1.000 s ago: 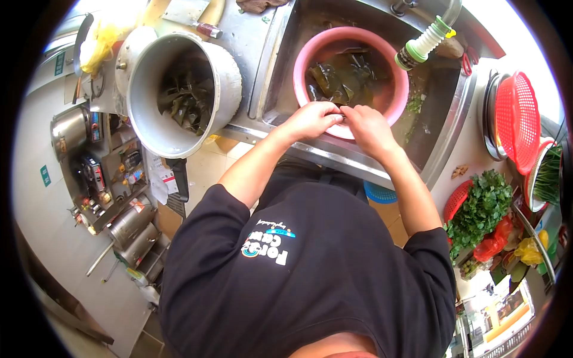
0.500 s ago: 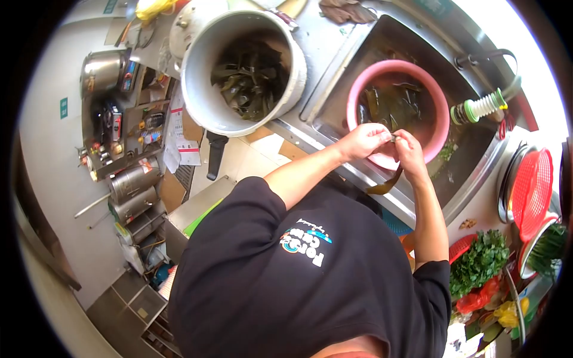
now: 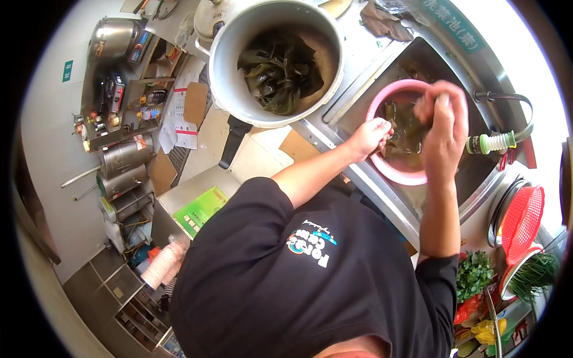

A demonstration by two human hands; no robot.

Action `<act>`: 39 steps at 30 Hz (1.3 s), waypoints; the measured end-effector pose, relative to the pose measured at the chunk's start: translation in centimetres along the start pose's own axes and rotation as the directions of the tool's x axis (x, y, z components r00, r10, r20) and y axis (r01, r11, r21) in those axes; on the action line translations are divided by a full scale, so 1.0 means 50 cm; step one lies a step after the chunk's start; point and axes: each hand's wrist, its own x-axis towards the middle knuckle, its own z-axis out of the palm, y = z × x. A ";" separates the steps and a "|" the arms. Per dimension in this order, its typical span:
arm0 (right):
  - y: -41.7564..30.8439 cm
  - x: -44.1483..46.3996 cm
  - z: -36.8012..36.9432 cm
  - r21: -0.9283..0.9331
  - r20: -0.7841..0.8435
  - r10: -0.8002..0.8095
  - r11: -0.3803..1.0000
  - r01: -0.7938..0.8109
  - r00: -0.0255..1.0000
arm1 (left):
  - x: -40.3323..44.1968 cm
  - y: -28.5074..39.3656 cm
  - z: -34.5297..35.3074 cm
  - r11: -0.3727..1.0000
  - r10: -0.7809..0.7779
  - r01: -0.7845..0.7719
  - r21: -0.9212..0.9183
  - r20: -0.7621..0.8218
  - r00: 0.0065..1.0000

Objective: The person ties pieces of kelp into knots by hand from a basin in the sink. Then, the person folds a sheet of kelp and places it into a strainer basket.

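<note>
Left hand [image 3: 371, 139], upper right of the frame: fingers curled together, fingertips closed on a small dark strip [image 3: 389, 135], over the near left rim of the basin.

Right hand [image 3: 444, 122], upper right: lifted over the right side of the basin, motion-blurred; whether the fingers are apart or together, and whether they hold anything, cannot be told.

Pink basin [image 3: 377, 164], one: in the metal sink [image 3: 421, 53], upper right; contains brownish liquid and dark green leafy pieces [image 3: 407, 132].

Large metal pot [image 3: 228, 51], one: top centre, left of the sink, mouth uncovered; black handle [image 3: 234, 143] pointing toward the lower left; dark green folded strips [image 3: 283, 77] inside.

Brown cloth [image 3: 382, 22], one: top of the frame, on the counter between pot and sink.

Ribbed hose end [image 3: 492, 142], one: white and green, right of the basin.

Red perforated basket [image 3: 522, 224], one: right edge, tilted, above leafy greens [image 3: 474, 274].
</note>
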 end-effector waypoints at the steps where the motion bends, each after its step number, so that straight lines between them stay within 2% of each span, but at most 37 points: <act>1: 0.004 0.000 -0.005 -0.002 0.029 -0.014 1.000 0.014 0.999 | 0.004 -0.007 -0.004 0.999 0.023 -0.023 0.034 -0.010 1.000; 2: -0.056 0.032 0.124 0.109 -0.089 -0.198 0.972 0.207 0.976 | 0.002 -0.012 0.012 0.985 0.142 -0.143 0.101 0.019 0.990; 3: -0.077 0.037 0.168 -0.032 -0.050 -0.223 0.975 0.221 0.974 | -0.001 -0.015 0.028 0.951 0.259 -0.263 0.161 0.048 0.965; 4: -0.057 0.040 0.164 0.051 -0.023 -0.240 0.969 0.240 0.971 | 0.004 -0.022 0.014 0.962 0.215 -0.218 0.164 0.032 0.976; 5: -0.025 0.069 0.237 -0.018 0.222 -0.314 0.945 0.326 0.923 | 0.010 -0.027 0.000 0.971 0.171 -0.172 0.166 0.017 0.985; 6: 0.007 0.087 0.241 -0.261 0.338 -0.454 0.796 0.546 0.824 | 0.016 -0.028 -0.006 0.979 0.176 -0.182 0.090 0.065 0.982; 7: 0.033 0.087 0.239 -0.231 0.350 -0.439 0.816 0.530 0.828 | 0.008 -0.010 0.007 0.983 0.181 -0.184 0.013 0.112 0.977; 8: 0.052 0.072 0.199 -0.278 0.353 -0.391 0.824 0.494 0.850 | 0.006 -0.005 0.026 0.990 0.139 -0.137 -0.021 0.166 0.976; 9: 0.066 0.054 0.111 -0.349 0.316 -0.266 0.860 0.373 0.911 | -0.012 0.055 0.026 0.994 0.105 -0.099 -0.048 0.140 0.985; 11: 0.072 0.009 -0.033 -0.498 0.219 -0.088 0.847 0.188 0.972 | -0.018 0.068 0.033 0.993 0.064 -0.051 -0.104 0.132 0.989; 12: 0.075 -0.006 -0.069 -0.569 0.168 -0.055 0.810 0.143 0.984 | -0.010 0.064 0.042 0.991 0.070 -0.052 -0.122 0.150 0.986; 14: 0.100 -0.062 -0.161 -0.738 0.167 0.230 0.674 -0.034 0.959 | -0.021 0.093 0.082 0.995 0.021 -0.010 -0.102 0.112 0.993; 15: 0.087 -0.075 -0.153 -0.725 0.186 0.272 0.686 -0.055 0.944 | -0.016 0.096 0.090 0.996 -0.021 0.035 -0.077 0.176 0.984; 16: 0.093 -0.088 -0.149 -0.786 0.160 0.302 0.615 -0.064 0.940 | -0.016 0.110 0.143 0.996 0.047 -0.022 -0.088 0.303 0.952; 18: 0.137 -0.087 -0.171 -0.681 0.080 0.304 0.712 -0.171 0.949 | 0.002 0.109 0.144 0.996 0.043 -0.012 -0.087 0.370 0.928; 19: 0.068 -0.064 -0.158 -0.455 0.015 0.359 0.834 -0.313 0.933 | -0.011 0.137 0.191 0.991 0.120 -0.095 -0.090 0.352 0.928; 20: 0.086 -0.065 -0.164 -0.461 0.028 0.254 0.862 -0.213 0.967 | -0.001 0.130 0.185 0.992 0.127 -0.114 -0.057 0.360 0.924; 22: -0.003 -0.052 -0.158 -0.275 -0.045 0.419 0.867 -0.414 0.907 | -0.020 0.160 0.231 0.973 0.224 -0.224 -0.060 0.490 0.842; 23: 0.015 -0.057 -0.165 -0.229 -0.032 0.303 0.925 -0.302 0.952 | -0.027 0.163 0.243 0.978 0.208 -0.187 -0.093 0.477 0.854; 24: -0.017 -0.053 -0.177 -0.152 -0.032 0.430 0.890 -0.430 0.902 | -0.016 0.163 0.242 0.979 0.205 -0.185 -0.091 0.489 0.848; 25: -0.048 -0.058 -0.183 -0.048 -0.032 0.391 0.919 -0.392 0.920 | -0.003 0.161 0.245 0.962 0.102 -0.240 0.129 0.648 0.755; 26: -0.063 -0.058 -0.180 0.063 -0.022 0.361 0.931 -0.359 0.932 | 0.006 0.162 0.234 0.888 -0.034 -0.323 0.327 0.748 0.663; 27: -0.082 -0.059 -0.179 0.054 -0.059 0.301 0.953 -0.298 0.952 | -0.019 0.170 0.244 0.813 -0.110 -0.306 0.495 0.648 0.754; 28: -0.108 -0.070 -0.183 0.077 -0.214 0.279 0.960 -0.268 0.936 | -0.025 0.176 0.251 0.808 -0.113 -0.317 0.496 0.659 0.744; 30: -0.110 -0.079 -0.207 0.056 -0.219 0.231 0.973 -0.224 0.948 | -0.032 0.187 0.241 0.826 -0.207 -0.151 0.542 0.543 0.814; 31: -0.116 -0.100 -0.216 0.304 -0.267 0.259 0.937 -0.174 0.928 | -0.034 0.198 0.235 0.844 -0.115 -0.188 0.502 0.512 0.851; 32: -0.106 -0.105 -0.247 0.383 -0.128 0.248 0.905 -0.182 0.960 | -0.017 0.185 0.216 0.841 -0.126 -0.187 0.507 0.521 0.844; 34: -0.116 -0.124 -0.197 0.343 -0.266 0.256 0.926 -0.157 0.929 | -0.033 0.213 0.214 0.810 -0.162 -0.152 0.566 0.466 0.870; 35: -0.103 -0.130 -0.223 0.341 -0.158 0.251 0.921 -0.186 0.955 | -0.038 0.211 0.217 0.809 -0.162 -0.153 0.568 0.466 0.870; 36: -0.075 -0.139 -0.209 0.256 -0.157 0.171 0.958 -0.127 0.973 | -0.042 0.214 0.221 0.777 -0.177 -0.168 0.607 0.466 0.867; 37: -0.040 -0.142 -0.205 -0.072 -0.116 -0.016 0.997 0.007 0.993 | -0.048 0.216 0.228 0.741 -0.192 -0.184 0.646 0.466 0.863; 38: -0.015 -0.141 -0.203 -0.384 -0.022 -0.177 0.910 0.155 0.984 | -0.054 0.204 0.237 0.719 -0.166 -0.227 0.657 0.480 0.862; 39: -0.024 -0.140 -0.198 -0.645 0.073 -0.196 0.739 0.196 0.978 | -0.053 0.203 0.236 0.646 -0.232 -0.214 0.733 0.455 0.860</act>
